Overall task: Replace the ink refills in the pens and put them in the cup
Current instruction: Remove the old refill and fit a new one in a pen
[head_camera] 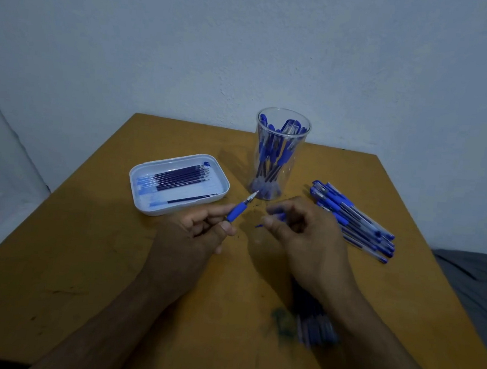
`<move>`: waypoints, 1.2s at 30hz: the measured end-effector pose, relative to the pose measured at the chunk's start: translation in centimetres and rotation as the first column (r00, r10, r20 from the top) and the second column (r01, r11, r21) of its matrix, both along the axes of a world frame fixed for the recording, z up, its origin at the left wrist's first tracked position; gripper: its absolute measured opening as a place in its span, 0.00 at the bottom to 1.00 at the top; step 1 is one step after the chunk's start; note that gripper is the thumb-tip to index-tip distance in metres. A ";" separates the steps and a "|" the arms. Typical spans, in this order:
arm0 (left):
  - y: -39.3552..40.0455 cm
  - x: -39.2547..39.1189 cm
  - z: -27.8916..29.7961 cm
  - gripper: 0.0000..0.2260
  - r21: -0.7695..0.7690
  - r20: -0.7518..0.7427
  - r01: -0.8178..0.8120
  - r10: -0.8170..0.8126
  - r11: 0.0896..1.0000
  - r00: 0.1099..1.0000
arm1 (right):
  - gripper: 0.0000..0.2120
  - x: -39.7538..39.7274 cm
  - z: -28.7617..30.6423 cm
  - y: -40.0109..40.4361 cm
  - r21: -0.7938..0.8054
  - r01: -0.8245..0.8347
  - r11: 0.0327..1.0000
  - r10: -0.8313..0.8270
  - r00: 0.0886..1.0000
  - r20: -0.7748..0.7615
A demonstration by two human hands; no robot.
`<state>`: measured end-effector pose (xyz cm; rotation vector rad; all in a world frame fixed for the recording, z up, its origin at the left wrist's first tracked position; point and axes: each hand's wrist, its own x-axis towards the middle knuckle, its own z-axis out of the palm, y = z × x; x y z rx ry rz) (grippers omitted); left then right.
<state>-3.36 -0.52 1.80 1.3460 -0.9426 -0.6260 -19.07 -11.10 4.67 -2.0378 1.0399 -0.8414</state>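
Down at the near edge of the counter point(112, 261), a blurred blue bundle point(313, 326) lies under the right forearm, too smeared to name.

Mid-counter, the left hand point(190, 238) pinches the pen point(238, 210) by its blue rubber grip, thumb and forefinger curled round it, metal tip aimed up toward the cup. That rubber sleeve looks like the place to hold: soft and unlikely to slip, while the clear barrel behind it is probably slick and the whole pen very light. The right hand point(299, 236) sits just beside, fingers curled; something small and blue shows among them, but whether they grasp it I cannot tell.

Left of the hands, a white tray point(146, 205) carries the ink refills point(179, 177), thin and likely bendy, so best lifted near the middle.

Near the right edge lies a pile of pens point(354, 220).

Toward the far edge stands the clear plastic cup point(280, 155), tall, already holding pens, and apt to tip if nudged.
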 end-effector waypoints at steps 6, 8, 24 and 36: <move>-0.1 -0.5 0.3 0.10 0.013 -0.022 0.058 -0.057 0.998 0.998 | 0.10 -1.0 1.3 -0.6 0.305 -0.089 0.948 -0.068 0.881 0.468; -0.1 -0.5 0.4 0.10 0.010 -0.013 0.069 -0.069 0.998 0.998 | 0.12 -1.3 1.5 -0.6 0.328 -0.084 0.941 -0.093 0.868 0.488; 0.1 -0.2 0.2 0.13 0.022 0.077 0.117 -0.118 0.993 0.990 | 0.11 -2.2 1.4 -0.8 0.305 -0.122 0.944 -0.042 0.877 0.479; 0.1 -0.3 -0.1 0.12 0.057 0.087 0.144 -0.148 0.988 0.985 | 0.08 -1.5 0.4 0.0 0.310 -0.159 0.937 -0.001 0.890 0.457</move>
